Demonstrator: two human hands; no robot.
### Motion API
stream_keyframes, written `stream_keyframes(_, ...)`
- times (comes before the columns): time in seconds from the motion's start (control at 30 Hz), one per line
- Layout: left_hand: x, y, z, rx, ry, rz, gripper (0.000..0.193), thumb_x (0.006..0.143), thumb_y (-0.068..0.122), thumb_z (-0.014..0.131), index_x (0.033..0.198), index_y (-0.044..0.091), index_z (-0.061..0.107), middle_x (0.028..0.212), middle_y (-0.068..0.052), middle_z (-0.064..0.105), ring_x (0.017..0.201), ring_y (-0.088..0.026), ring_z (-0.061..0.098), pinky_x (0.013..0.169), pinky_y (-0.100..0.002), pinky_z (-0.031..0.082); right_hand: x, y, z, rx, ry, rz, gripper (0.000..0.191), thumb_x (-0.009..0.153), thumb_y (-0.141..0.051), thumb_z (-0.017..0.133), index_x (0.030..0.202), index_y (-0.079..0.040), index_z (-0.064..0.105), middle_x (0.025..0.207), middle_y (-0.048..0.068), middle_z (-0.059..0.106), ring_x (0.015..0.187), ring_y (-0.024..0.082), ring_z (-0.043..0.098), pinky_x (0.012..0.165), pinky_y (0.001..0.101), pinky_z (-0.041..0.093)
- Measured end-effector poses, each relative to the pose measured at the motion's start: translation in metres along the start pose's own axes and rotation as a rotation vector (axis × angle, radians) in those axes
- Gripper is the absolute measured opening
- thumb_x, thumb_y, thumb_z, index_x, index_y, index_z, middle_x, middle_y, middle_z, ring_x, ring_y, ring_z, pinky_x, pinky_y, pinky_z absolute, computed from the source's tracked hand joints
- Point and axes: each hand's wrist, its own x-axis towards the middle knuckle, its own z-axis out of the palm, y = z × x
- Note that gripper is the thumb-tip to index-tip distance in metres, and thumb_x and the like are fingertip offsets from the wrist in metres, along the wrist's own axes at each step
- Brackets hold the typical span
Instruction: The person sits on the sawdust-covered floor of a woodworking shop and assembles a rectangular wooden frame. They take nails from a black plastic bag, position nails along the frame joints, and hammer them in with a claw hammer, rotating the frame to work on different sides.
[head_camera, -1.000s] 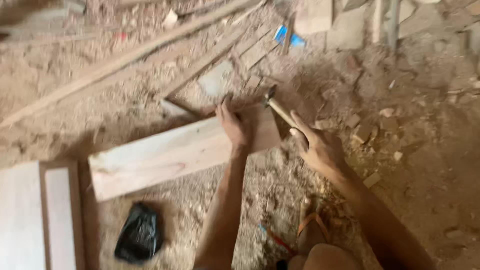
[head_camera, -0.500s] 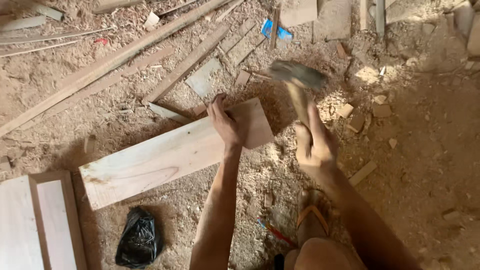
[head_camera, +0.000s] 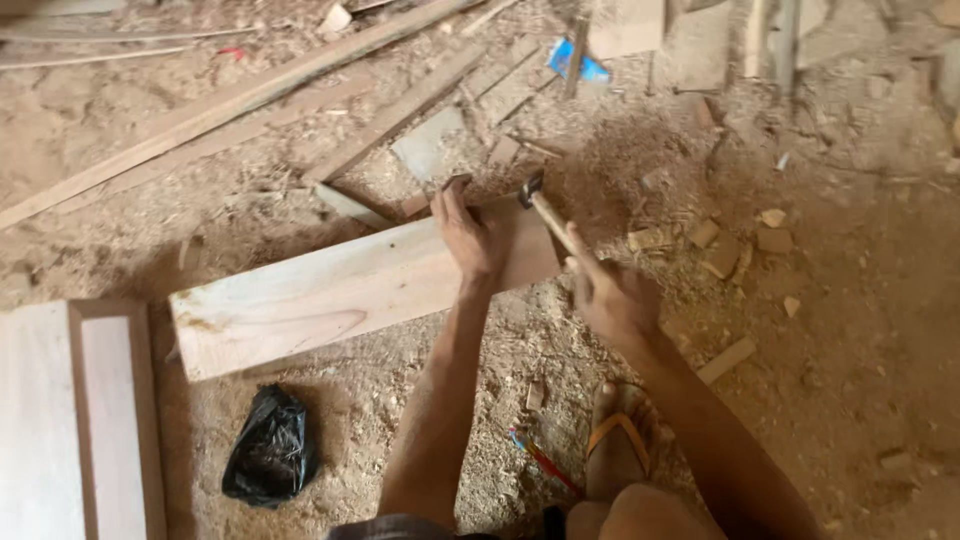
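- My left hand (head_camera: 472, 235) lies palm down, fingers spread flat, on the far right end of a long pale wooden plank (head_camera: 340, 295); it grips nothing, only presses on the board.
- My right hand (head_camera: 612, 298) is curled tight round the wooden handle of a hammer with a dark metal head (head_camera: 531, 190); that head sits at the plank's far corner, just right of my left fingers.
- The plank runs off to the left of my left hand, lying slantwise on the sawdust-covered ground (head_camera: 860, 330).
- Small pale offcut blocks (head_camera: 705, 235) are scattered just right of the hammer, and one more strip lies beside my right forearm.
- Below my right hand my foot rests in a sandal with orange straps (head_camera: 620, 450), with a thin red and blue stick just left of it.
- A crumpled black plastic bag (head_camera: 270, 455) lies left of my left forearm, near the plank's lower edge.
- Beyond my hands long thin wooden battens (head_camera: 230, 105) cross the ground, and a blue scrap (head_camera: 575, 65) lies further off.
- A flat pale wooden panel with a raised frame (head_camera: 85, 420) lies at the far left.
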Motion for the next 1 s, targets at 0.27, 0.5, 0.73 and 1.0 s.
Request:
stream_keyframes(0.27,0.009,0.007,-0.029,-0.492,-0.066,-0.228,0.034,0.089,0.003,0.062,0.122,-0.001,0.064,0.116,-0.021,0.071,0.108,-0.031,0.070,0.096,-0.042,0.057,0.007,-0.029,-0.007,-0.044,-0.235,0.071,0.060,0.110,-0.037,0.053,0.167,-0.024,0.038,0.047,0.001,0.048,0.038,0.016,0.041,0.038,0.0316,0.035)
stream_keyframes(0.5,0.001,-0.028,-0.156,-0.218,-0.181,-0.293,0.026,0.096,0.018,0.068,0.118,0.003,0.068,0.089,-0.010,0.078,0.078,-0.019,0.075,0.076,-0.033,0.064,0.003,-0.045,-0.009,0.069,-0.260,0.081,0.059,0.118,-0.029,0.052,0.172,-0.009,0.039,0.069,0.010,0.063,0.050,0.024,0.058,0.043,0.0364,0.045)
stream_keyframes(0.73,-0.062,-0.098,-0.381,0.549,0.325,-0.381,0.010,0.099,0.014,0.065,0.101,0.007,0.072,0.083,-0.007,0.076,0.063,-0.014,0.067,0.057,-0.028,0.057,0.005,-0.055,-0.009,-0.021,-0.195,-0.041,0.052,0.123,-0.030,0.059,0.166,-0.007,0.041,0.076,0.021,0.070,0.069,0.035,0.071,0.066,0.0444,0.057)
stream_keyframes(1.0,-0.149,-0.126,-0.427,0.812,-0.031,-0.857,0.019,0.093,0.024,0.072,0.105,0.011,0.077,0.101,-0.009,0.078,0.075,-0.020,0.072,0.067,-0.038,0.060,0.020,-0.073,-0.032,-0.042,-0.228,-0.007,0.059,0.108,-0.024,0.058,0.162,-0.003,0.045,0.073,0.023,0.071,0.063,0.039,0.071,0.057,0.0457,0.059)
